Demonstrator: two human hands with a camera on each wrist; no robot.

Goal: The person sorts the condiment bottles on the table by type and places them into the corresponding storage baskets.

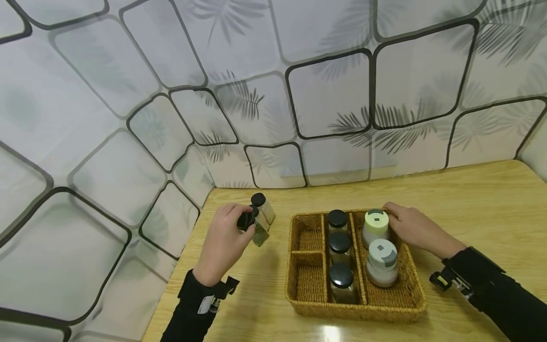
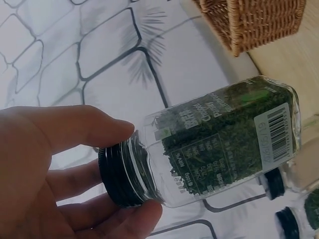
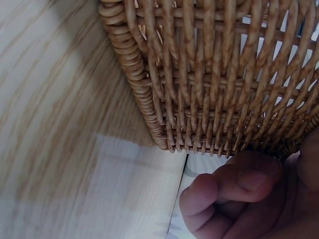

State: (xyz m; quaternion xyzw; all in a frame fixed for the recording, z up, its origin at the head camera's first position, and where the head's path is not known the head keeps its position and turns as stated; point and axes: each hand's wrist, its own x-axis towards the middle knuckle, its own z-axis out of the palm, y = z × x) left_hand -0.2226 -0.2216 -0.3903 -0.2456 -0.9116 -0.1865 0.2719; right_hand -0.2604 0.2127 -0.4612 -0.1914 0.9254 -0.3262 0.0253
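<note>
My left hand (image 1: 224,237) pinches the black lid of a glass spice jar (image 2: 224,139) between thumb and fingers. Chopped green herb fills the jar, and a barcode label is on its side. Beside it on the table stands a black-lidded jar (image 1: 266,209), with another partly hidden behind the held one. My right hand (image 1: 420,232) grips the back right corner of a wicker basket (image 1: 359,312), fingers curled at its rim. In the basket's middle section are three black-lidded jars (image 1: 340,242); the right section holds a yellow-lidded jar (image 1: 376,225) and a white-lidded jar (image 1: 382,266).
Two small compartments (image 1: 308,264) make up the basket's left side. A patterned covering (image 1: 333,95) rises behind and to the left of the wooden table (image 1: 483,204). Wood surface extends to the right of the basket.
</note>
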